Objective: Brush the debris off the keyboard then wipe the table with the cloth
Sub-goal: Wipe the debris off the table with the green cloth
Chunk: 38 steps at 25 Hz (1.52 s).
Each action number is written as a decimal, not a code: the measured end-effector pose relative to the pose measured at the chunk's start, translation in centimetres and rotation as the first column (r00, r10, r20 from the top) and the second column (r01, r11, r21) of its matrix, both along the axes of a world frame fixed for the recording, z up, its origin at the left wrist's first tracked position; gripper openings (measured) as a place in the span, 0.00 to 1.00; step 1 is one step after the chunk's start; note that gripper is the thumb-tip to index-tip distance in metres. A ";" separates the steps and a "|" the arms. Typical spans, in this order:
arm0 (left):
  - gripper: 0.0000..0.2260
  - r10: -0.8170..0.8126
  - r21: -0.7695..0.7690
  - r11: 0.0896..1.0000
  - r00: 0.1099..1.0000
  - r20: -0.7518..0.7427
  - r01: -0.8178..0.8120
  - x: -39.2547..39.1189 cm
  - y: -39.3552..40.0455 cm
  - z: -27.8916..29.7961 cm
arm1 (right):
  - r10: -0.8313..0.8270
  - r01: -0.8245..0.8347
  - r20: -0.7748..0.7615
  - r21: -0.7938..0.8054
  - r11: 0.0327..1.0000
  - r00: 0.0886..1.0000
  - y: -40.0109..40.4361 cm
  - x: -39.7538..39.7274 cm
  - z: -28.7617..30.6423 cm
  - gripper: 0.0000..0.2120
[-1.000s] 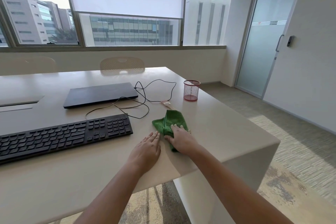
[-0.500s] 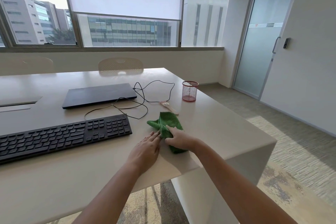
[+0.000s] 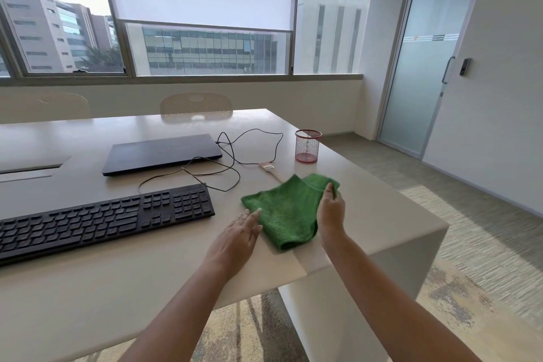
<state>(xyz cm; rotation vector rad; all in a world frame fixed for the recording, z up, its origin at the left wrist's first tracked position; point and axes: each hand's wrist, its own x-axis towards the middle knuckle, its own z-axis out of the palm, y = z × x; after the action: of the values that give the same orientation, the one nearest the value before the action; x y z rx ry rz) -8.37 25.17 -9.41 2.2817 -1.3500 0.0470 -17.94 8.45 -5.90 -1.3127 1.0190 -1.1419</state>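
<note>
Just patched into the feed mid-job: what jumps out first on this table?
The bright green cloth near the table's right front corner, with the right hand pinching its far edge and the left hand flat at its near-left edge. Left of it lies the black keyboard; behind the cloth, a brush and a red mesh cup.

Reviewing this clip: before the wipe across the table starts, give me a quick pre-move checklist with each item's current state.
1. Cloth in hand: ok, right hand pinches its far corner.
2. Cloth spread flat: not ok, partly folded.
3. Left hand placed: ok, open, fingertips at the cloth's edge.
4. Brush set aside: ok, lying on the table past the cloth.
5. Keyboard free of debris: cannot tell.
6. Cable out of the wiping path: not ok, loops nearby.
</note>
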 end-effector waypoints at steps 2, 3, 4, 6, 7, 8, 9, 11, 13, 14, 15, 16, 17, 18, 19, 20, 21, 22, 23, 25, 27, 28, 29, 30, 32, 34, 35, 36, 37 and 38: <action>0.53 0.011 0.042 0.999 0.999 0.039 -0.013 0.4 -0.2 -0.3 | -0.039 0.039 -0.060 -0.009 0.999 0.997 -1.5 -1.7 -0.5 0.17; 0.56 0.022 0.054 0.998 0.998 0.055 -0.025 0.5 -0.3 -0.4 | -0.049 0.044 -0.112 -0.045 0.998 0.992 -2.2 -2.7 -0.7 0.20; 0.57 0.029 0.061 0.998 0.998 0.064 -0.032 0.5 -0.4 -0.4 | -0.067 0.043 -0.181 -0.134 0.990 0.981 -2.6 -3.5 -0.9 0.24; 0.57 0.034 0.071 0.997 0.997 0.074 -0.040 0.5 -0.4 -0.2 | -0.118 -0.035 -0.354 -0.398 0.917 0.928 -3.1 -4.6 -1.3 0.28; 0.57 0.042 0.072 0.996 0.997 0.070 -0.047 0.4 -0.4 -0.2 | -0.124 -0.131 -0.450 -0.494 0.860 0.884 -3.1 -4.8 -1.5 0.28; 0.57 0.057 0.066 0.996 0.997 0.058 -0.060 0.5 -0.4 -0.1 | -0.100 -0.248 -0.544 -0.528 0.813 0.833 -3.1 -4.8 -1.6 0.27; 0.58 0.073 0.058 0.995 0.996 0.047 -0.075 0.5 -0.4 0.0 | -0.049 -0.347 -0.621 -0.501 0.793 0.783 -3.2 -4.6 -1.7 0.25; 0.58 0.096 0.053 0.994 0.995 0.039 -0.098 0.3 -0.3 0.1 | 0.045 -0.456 -0.722 -0.386 0.802 0.691 -3.1 -4.2 -1.6 0.23; 0.57 0.099 0.050 0.994 0.994 0.052 -0.101 0.2 -0.3 0.2 | -0.011 -0.469 -0.823 -0.335 0.817 0.568 -3.1 -3.5 -1.5 0.21; 0.57 0.097 0.048 0.994 0.994 0.058 -0.099 0.1 -0.3 0.2 | -0.073 -0.463 -0.861 -0.341 0.818 0.503 -3.2 -3.2 -1.2 0.20; 0.56 0.094 0.046 0.994 0.994 0.062 -0.097 0.0 -0.3 0.2 | -0.114 -0.446 -0.882 -0.338 0.829 0.456 -3.5 -2.7 -0.9 0.19; 0.56 0.091 0.044 0.995 0.994 0.061 -0.094 0.1 -0.3 0.1 | -0.107 -0.425 -0.896 -0.306 0.852 0.432 -3.9 -2.3 -0.6 0.19; 0.55 0.084 0.042 0.995 0.995 0.057 -0.086 0.1 -0.3 0.0 | -0.059 -0.411 -0.905 -0.248 0.877 0.421 -4.3 -1.8 -0.3 0.19; 0.55 0.074 0.041 0.996 0.996 0.052 -0.076 0.1 -0.3 0.0 | 0.008 -0.406 -0.906 -0.181 0.896 0.422 -4.6 -1.3 0.1 0.19; 0.55 0.067 0.040 0.997 0.996 0.052 -0.069 0.1 -0.3 -0.1 | 0.058 -0.405 -0.891 -0.146 0.903 0.451 -4.7 -0.9 0.4 0.18; 0.54 0.062 0.037 0.997 0.996 0.056 -0.064 0.0 -0.3 -0.1 | 0.077 -0.395 -0.854 -0.156 0.905 0.515 -4.8 -0.6 0.7 0.17; 0.53 0.060 0.038 0.997 0.996 0.065 -0.063 0.0 -0.3 -0.1 | 0.072 -0.368 -0.790 -0.202 0.908 0.609 -4.8 -0.5 1.0 0.15; 0.51 0.059 0.041 0.997 0.996 0.073 -0.062 -0.1 -0.3 0.0 | 0.053 -0.327 -0.711 -0.255 0.910 0.701 -4.8 -0.7 1.3 0.14; 0.46 0.056 0.047 0.997 0.995 0.078 -0.060 -0.1 -0.3 0.0 | 0.023 -0.286 -0.650 -0.302 0.910 0.760 -4.7 -1.1 1.6 0.14; 0.33 0.058 0.065 0.996 0.995 0.087 -0.063 0.1 -0.5 0.0 | -0.069 -0.264 -0.692 -0.363 0.894 0.718 -4.4 -2.0 1.8 0.14; 0.27 0.065 0.062 0.996 0.993 0.100 -0.071 0.1 -0.6 0.0 | -0.162 -0.329 -0.808 -0.401 0.855 0.566 -4.1 -2.4 1.3 0.16; 0.26 0.070 0.052 0.996 0.992 0.109 -0.076 0.0 -0.5 0.0 | -0.192 -0.359 -0.825 -0.425 0.831 0.532 -3.8 -2.2 1.1 0.18; 0.26 0.074 0.041 0.996 0.990 0.120 -0.079 0.0 -0.3 0.1 | -0.202 -0.381 -0.809 -0.461 0.802 0.552 -3.2 -1.8 1.2 0.19; 0.26 0.082 0.027 0.996 0.988 0.128 -0.086 0.1 0.2 0.2 | -0.177 -0.410 -0.782 -0.488 0.770 0.598 -2.4 -1.1 1.4 0.19; 0.30 0.126 -0.022 0.992 0.986 0.111 -0.124 1.4 2.2 0.5 | -0.027 -0.475 -0.715 -0.491 0.730 0.698 -0.3 0.9 2.1 0.20; 0.31 0.225 -0.125 0.968 0.973 0.050 -0.218 4.2 5.6 1.0 | 0.157 -0.545 -0.669 -0.421 0.725 0.726 2.1 3.2 2.1 0.20; 0.27 0.295 -0.185 0.939 0.956 0.004 -0.289 5.9 7.8 1.1 | 0.224 -0.582 -0.666 -0.379 0.719 0.711 3.4 4.3 1.9 0.20; 0.23 0.377 -0.223 0.901 0.926 -0.028 -0.373 7.8 10.4 1.1 | 0.275 -0.623 -0.680 -0.336 0.706 0.680 4.7 5.5 1.4 0.21; 0.21 0.464 -0.232 0.856 0.885 -0.046 -0.461 9.6 13.1 1.0 | 0.316 -0.667 -0.708 -0.288 0.687 0.631 6.0 6.8 0.8 0.21; 0.21 0.545 -0.222 0.809 0.836 -0.060 -0.544 11.3 15.6 0.9 | 0.352 -0.716 -0.745 -0.236 0.657 0.567 7.3 8.0 0.1 0.23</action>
<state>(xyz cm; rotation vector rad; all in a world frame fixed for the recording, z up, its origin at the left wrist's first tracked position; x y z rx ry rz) 2.94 40.80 -8.56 2.3837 -0.6034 0.3834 -9.97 15.75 -5.83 -2.3944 0.6348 -0.4285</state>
